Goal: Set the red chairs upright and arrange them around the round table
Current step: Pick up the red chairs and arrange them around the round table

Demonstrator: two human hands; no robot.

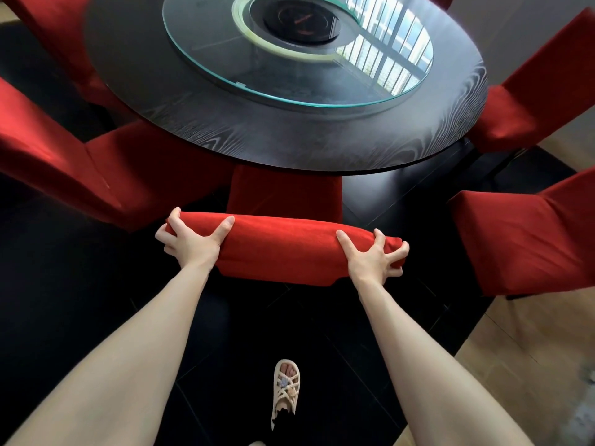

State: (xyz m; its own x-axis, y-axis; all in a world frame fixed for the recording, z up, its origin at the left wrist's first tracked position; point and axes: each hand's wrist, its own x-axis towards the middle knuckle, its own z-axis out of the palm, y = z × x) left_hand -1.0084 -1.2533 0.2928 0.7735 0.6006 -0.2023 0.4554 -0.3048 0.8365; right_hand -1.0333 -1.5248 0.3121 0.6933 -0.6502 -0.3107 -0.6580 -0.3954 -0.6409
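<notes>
Sandalled foot [286, 391] is planted behind while left hand [190, 241] and right hand [373, 255] each curl fingers tight over a backrest end of the red chair [283, 249], probably for even steering, since it's upright, seat tucked under the round table [289, 146].

No text, number or brand is showing clearly enough to read. Well beyond the left hand [190, 241] and the right hand [370, 260], past the red chair [283, 249] they are gripping, faint red marks are showing on the black disc [301, 22] at the middle of the round table [322, 146], but they are blurring into strokes that cannot be told as letters or digits.
</notes>
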